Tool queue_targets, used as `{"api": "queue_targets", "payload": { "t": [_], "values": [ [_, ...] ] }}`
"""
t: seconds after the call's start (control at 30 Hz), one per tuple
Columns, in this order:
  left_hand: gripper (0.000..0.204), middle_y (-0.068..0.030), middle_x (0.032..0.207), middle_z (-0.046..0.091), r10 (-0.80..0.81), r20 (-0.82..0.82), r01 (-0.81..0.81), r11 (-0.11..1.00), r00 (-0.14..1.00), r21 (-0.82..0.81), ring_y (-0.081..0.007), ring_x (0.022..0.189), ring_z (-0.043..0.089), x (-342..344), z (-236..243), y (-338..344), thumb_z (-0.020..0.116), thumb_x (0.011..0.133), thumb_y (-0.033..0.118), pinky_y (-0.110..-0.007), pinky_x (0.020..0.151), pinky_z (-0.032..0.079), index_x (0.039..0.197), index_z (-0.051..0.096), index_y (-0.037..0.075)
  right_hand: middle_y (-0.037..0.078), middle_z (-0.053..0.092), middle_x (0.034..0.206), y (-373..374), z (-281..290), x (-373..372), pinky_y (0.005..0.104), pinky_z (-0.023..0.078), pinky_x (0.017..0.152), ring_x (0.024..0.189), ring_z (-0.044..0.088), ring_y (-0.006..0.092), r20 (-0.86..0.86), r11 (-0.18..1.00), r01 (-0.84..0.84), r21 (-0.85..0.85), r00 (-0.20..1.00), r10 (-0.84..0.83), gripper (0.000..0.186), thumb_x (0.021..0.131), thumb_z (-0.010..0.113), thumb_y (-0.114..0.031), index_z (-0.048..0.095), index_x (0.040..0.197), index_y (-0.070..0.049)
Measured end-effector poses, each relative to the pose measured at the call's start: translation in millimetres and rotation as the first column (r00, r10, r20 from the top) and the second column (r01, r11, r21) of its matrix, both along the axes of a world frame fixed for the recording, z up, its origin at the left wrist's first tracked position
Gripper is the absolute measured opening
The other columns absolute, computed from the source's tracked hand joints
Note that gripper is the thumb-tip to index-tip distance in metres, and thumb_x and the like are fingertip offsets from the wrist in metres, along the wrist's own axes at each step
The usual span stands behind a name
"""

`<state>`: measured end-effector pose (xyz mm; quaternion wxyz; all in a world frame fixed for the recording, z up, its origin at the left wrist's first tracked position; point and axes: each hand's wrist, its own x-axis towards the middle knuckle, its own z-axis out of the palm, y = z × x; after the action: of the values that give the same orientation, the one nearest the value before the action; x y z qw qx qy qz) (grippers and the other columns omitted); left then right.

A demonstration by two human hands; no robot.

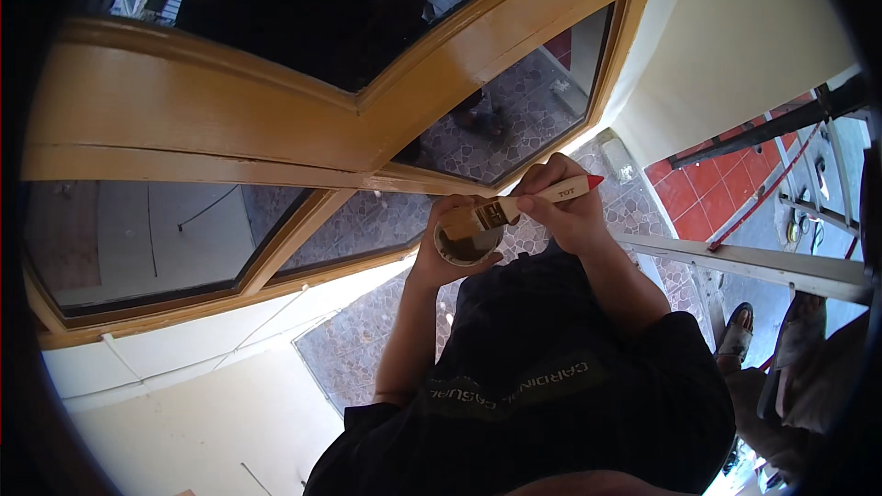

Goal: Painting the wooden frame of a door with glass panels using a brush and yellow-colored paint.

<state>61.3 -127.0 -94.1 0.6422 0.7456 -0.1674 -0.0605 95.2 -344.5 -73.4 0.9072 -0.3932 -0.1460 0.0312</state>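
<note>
My left hand (430,262) is wrapped round a small round paint cup (470,250), held in front of my chest with its mouth facing up. A flat paintbrush (549,196) is gripped in my right hand (577,218), its pale handle ending in a red tip. The brush's bristles lie across the cup's opening, near the rim. Whether they touch the contents is hard to make out. Just beyond both hands stands the glossy yellow-brown wooden window frame (211,115), with dark reflective panes.
On the right, a metal ladder (763,264) reaches close to my right arm. Another person's sandalled foot (736,335) and legs show beside it. Stone-patterned floor (354,349) and red tiles (703,184) lie below. A cream wall (735,46) rises beyond the frame.
</note>
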Motion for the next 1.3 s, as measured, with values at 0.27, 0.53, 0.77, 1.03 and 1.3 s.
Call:
{"api": "queue_targets", "payload": {
  "t": [0.27, 0.53, 0.77, 1.03, 1.3],
  "values": [
    [0.087, -0.0134, 0.123, 0.054, 0.037, -0.002, -0.037, 0.998, 0.999, -0.049, -0.0242, 0.115, 0.055, 15, 5, -24, 0.089, 0.06, 0.004, -0.038, 0.096, 0.048, 0.13, 0.036, 0.008, 0.01, 0.062, 0.089, -14, -9, 17, 0.0254, 0.052, 0.07, 0.081, 0.063, 0.0134, 0.048, 1.0, -0.016, -0.014, 0.999, 0.017, 0.015, 0.085, 0.067, 0.003, 0.054, 0.091, -0.002],
    [0.089, -0.0115, 0.12, 0.055, 0.072, 0.05, -0.075, 0.996, 0.996, 0.055, -0.0227, 0.114, 0.055, 27, 5, -29, 0.091, 0.058, 0.009, -0.035, 0.094, 0.047, 0.129, 0.038, 0.008, 0.011, 0.061, 0.089, -20, -11, 33, 0.0285, 0.055, 0.067, 0.079, 0.065, 0.015, 0.023, 0.996, -0.014, 0.089, 1.0, 0.012, 0.017, 0.085, 0.067, 0.004, 0.051, 0.09, -0.002],
    [0.089, -0.0098, 0.122, 0.055, 0.118, 0.015, -0.119, 0.981, 0.993, 0.154, -0.0209, 0.115, 0.054, 37, 24, -32, 0.092, 0.059, 0.016, -0.034, 0.096, 0.045, 0.13, 0.038, 0.008, 0.012, 0.06, 0.088, -15, -11, 38, 0.0338, 0.058, 0.066, 0.079, 0.065, 0.0194, 0.02, 0.993, 0.11, 0.031, 0.994, -0.111, 0.018, 0.086, 0.065, 0.003, 0.048, 0.091, -0.001],
    [0.093, -0.01, 0.126, 0.053, 0.126, 0.01, -0.126, 0.983, 0.992, 0.135, -0.0192, 0.12, 0.051, 49, 33, -32, 0.092, 0.058, 0.012, -0.034, 0.101, 0.043, 0.133, 0.037, 0.007, 0.014, 0.061, 0.089, -14, 5, 45, 0.036, 0.059, 0.066, 0.08, 0.065, 0.0227, -0.03, 0.984, 0.179, 0.015, 0.983, -0.179, 0.016, 0.089, 0.063, 0.0, 0.047, 0.091, -0.001],
    [0.095, -0.0108, 0.128, 0.053, 0.113, -0.05, -0.107, 0.988, 0.992, 0.107, -0.0204, 0.122, 0.051, 55, 39, -30, 0.092, 0.058, 0.014, -0.034, 0.102, 0.042, 0.134, 0.036, 0.007, 0.012, 0.061, 0.089, -12, 8, 46, 0.0368, 0.057, 0.065, 0.082, 0.065, 0.023, 0.024, 0.982, 0.185, -0.028, 0.983, -0.184, 0.017, 0.09, 0.061, -0.003, 0.046, 0.095, -0.005]
  ]
}}
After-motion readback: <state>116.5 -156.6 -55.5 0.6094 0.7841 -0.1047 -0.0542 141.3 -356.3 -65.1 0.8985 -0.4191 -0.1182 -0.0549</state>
